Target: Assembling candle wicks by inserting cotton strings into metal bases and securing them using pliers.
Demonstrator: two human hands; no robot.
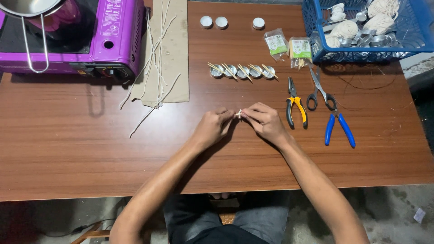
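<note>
I sit at a brown wood-grain table (90, 149), its top w/ a soft sheen from overhead light. Below table's near edge: grey, dusty concrete floor (398, 212). Wooden stool leg (90, 235) shows under table's front, left side.

Counts on the wooden table (90, 149)

Five small metal cups (242, 72) sat in one row, each crossed by wooden sticks, and three more cups (221, 22) stood apart near the far edge. There were two pliers, one yellow-handled (296, 108) and one blue-handled (340, 129), and one pair of scissors (320, 90). Two small packets (288, 46) lay beside one blue basket (407, 43). One purple stove (90, 36) carried one metal pot (31, 7). Two hands, the left hand (211, 129) and the right hand (266, 123), met over one tiny white piece (238, 113).
</note>
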